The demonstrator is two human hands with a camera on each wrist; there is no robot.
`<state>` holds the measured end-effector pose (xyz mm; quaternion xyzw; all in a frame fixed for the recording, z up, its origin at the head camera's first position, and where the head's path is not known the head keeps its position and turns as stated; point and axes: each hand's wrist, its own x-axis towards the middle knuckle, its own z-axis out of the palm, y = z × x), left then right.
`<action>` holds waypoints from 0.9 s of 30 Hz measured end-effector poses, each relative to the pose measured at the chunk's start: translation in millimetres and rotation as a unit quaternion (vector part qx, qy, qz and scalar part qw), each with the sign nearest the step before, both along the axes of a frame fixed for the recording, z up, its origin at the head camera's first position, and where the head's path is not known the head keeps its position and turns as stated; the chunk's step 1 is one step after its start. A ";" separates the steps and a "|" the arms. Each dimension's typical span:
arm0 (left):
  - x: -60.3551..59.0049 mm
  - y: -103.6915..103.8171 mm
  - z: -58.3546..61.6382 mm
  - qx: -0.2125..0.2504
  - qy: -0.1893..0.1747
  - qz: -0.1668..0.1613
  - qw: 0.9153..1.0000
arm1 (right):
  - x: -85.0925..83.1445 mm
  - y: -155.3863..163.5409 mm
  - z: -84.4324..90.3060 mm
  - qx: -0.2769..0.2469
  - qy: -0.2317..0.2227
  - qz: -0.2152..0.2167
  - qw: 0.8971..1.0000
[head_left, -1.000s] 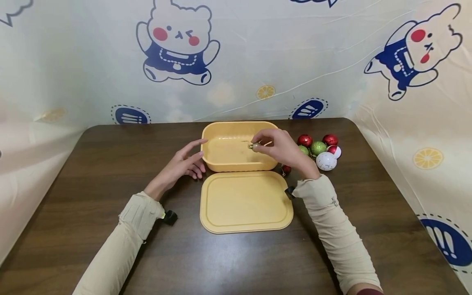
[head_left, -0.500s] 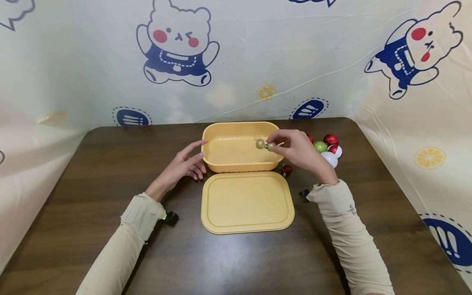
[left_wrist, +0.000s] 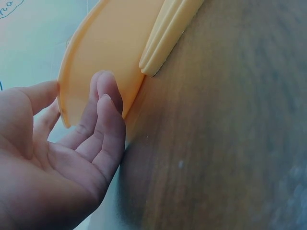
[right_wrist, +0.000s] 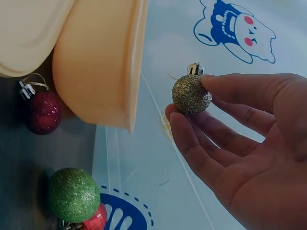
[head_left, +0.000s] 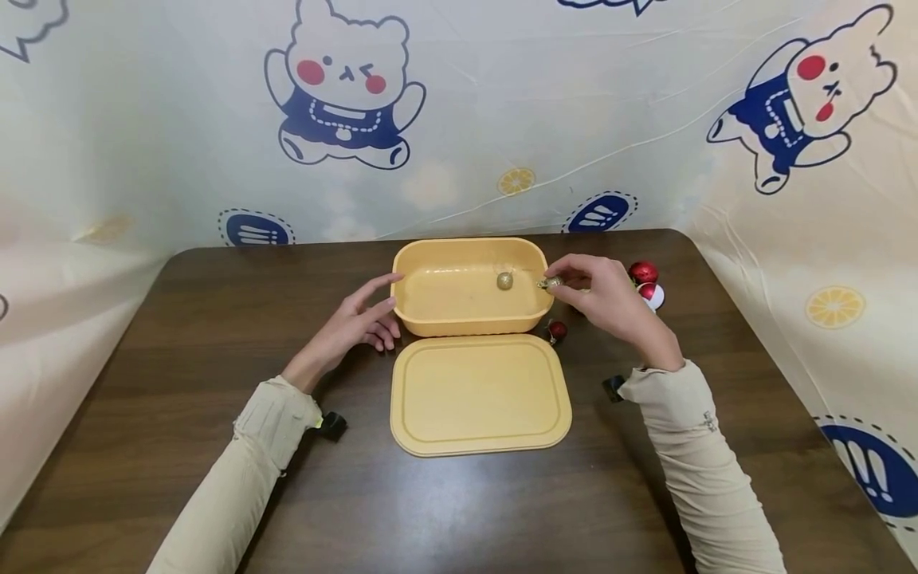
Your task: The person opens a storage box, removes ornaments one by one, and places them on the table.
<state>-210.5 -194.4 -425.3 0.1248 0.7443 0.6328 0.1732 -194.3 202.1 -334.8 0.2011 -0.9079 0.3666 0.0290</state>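
Observation:
My right hand (head_left: 602, 299) pinches a gold glitter bauble (right_wrist: 192, 94) between thumb and fingers, at the right rim of a yellow box (head_left: 469, 327). The bauble's metal cap points up in the right wrist view. Inside the box, towards its right side, lies another gold bauble (head_left: 505, 281). At the box's left end, my left hand (head_left: 355, 319) touches the rim with its fingertips. The other fingers of that hand (left_wrist: 72, 158) are loosely bent beside the wall. Directly in front of the box lies its flat yellow lid (head_left: 480, 395).
A dark red bauble (right_wrist: 44, 112) rests by the box's front right corner. Right of the box are a green glitter bauble (right_wrist: 74, 195), a red bauble (head_left: 643, 272) and a red-and-white one (head_left: 651, 296). My right hand hides part of this group. A printed cloth (head_left: 459, 119) hangs behind the table.
My right hand has moved right, from above the box to its right rim, holding the gold bauble. The bauble inside the box has come into view. My left hand stays put.

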 end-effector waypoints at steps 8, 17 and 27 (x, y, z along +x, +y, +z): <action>-2.7 0.0 -1.2 -0.004 0.005 -0.006 1.000 | 5.2 9.0 0.1 0.018 0.014 -0.022 1.000; 0.8 -0.7 2.2 -0.006 0.002 -0.001 1.000 | 5.9 19.9 -3.3 0.044 0.032 -0.047 0.997; 0.9 -0.3 2.1 -0.004 0.000 -0.001 1.000 | -0.3 26.1 -13.7 0.091 0.033 -0.046 0.994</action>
